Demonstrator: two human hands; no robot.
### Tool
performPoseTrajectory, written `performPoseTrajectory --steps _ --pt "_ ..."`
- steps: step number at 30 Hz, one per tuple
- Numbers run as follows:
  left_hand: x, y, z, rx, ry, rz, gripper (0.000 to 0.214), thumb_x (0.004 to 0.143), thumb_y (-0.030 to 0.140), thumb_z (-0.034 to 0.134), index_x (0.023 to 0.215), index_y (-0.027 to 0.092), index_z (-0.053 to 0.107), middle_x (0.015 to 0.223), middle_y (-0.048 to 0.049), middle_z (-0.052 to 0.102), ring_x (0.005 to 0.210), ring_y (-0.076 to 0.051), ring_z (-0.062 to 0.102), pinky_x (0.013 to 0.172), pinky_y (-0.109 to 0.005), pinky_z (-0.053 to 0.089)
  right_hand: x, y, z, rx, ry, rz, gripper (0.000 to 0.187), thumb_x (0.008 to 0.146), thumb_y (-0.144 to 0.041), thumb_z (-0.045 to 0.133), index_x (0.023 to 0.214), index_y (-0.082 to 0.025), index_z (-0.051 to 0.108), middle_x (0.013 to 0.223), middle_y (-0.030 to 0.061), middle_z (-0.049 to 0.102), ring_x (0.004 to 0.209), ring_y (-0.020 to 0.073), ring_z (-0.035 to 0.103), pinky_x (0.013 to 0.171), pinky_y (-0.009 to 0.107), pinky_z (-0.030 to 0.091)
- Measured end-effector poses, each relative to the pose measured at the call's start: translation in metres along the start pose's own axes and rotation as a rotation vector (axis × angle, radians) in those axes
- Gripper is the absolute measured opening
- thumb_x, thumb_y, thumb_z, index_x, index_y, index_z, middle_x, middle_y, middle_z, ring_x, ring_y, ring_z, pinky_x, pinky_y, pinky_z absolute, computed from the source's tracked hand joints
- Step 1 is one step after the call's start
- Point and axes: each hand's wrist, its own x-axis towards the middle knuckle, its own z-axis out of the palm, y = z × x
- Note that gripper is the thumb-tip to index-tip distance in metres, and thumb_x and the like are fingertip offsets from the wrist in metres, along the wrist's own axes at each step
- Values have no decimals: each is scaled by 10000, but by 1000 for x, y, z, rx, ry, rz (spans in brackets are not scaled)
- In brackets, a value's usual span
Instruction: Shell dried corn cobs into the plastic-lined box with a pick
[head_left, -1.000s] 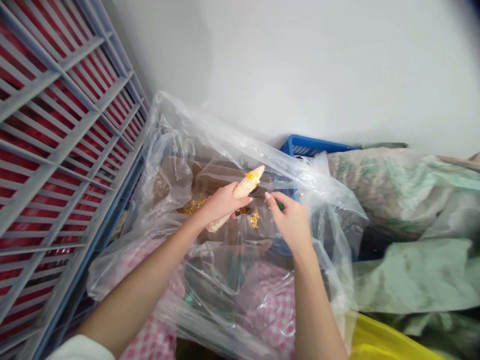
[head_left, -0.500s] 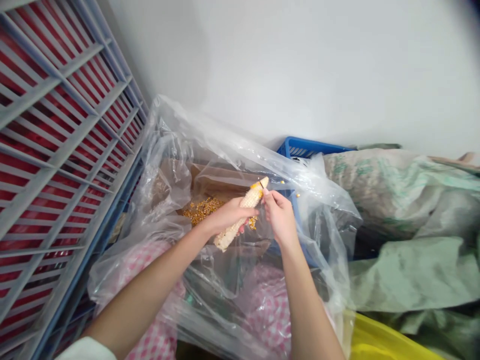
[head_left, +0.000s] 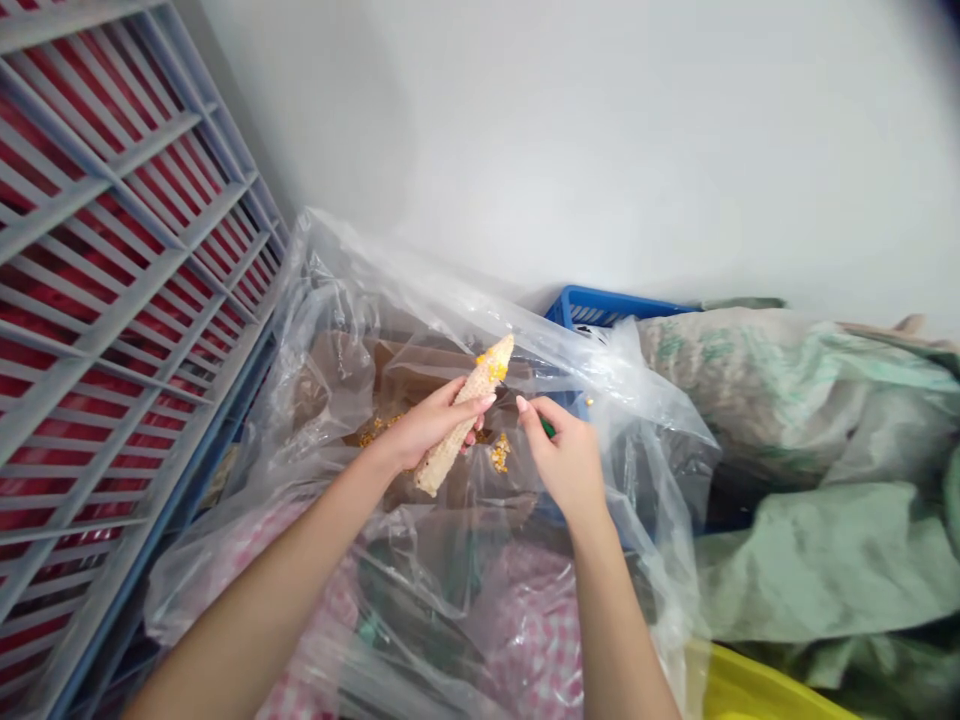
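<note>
Wall | left fingers wrap corncob | right fingers pinch green tool

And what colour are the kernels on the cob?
The kernels are yellow, clearest in the head view.

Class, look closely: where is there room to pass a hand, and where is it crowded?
A narrow gap parts the corn cob from the right hand; the space before the white wall, above the plastic bag, looks open. Crowded: the right side, with sack and blue crate close together.

The cob looks rough and matt, the plastic sheet glossy.
</note>
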Motion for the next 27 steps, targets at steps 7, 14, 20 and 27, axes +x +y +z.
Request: performPoseTrajectory --steps 7,14,20,27 --pt "8 -16 13 696 357 138 304 709 423 571 883 195 470 686 1 553 557 -124 513 495 -229 337 -10 -11 17 -353 92 28 337 886 -314 355 683 -170 582 551 17 538 435 85 389 481 253 168" --pt "14 -32 24 739 433 148 233 740 334 514 903 183 445 718 -31 573 620 -154 542 525 -243 348 -15 -18 41 455 18 386 330 851 -402 341 588 -207 384 459 -66 310 415 84 274 436 224 211" --pt "3 -21 17 214 224 121 322 727 361 569 975 216 424 619 55 469 413 -69 438 396 -199 352 -4 -3 8 1032 -323 491 297 774 -457 502 643 -199 435 421 -113 226 361 49 141 370 196 124" --pt "-1 -6 14 -92 249 199 336 761 518 496 874 203 465 606 51 494 404 -51 448 378 -170 366 1 -5 10 1085 162 381 279 772 -463 518 724 -198 445 590 -61 464 436 45 346 420 180 251"
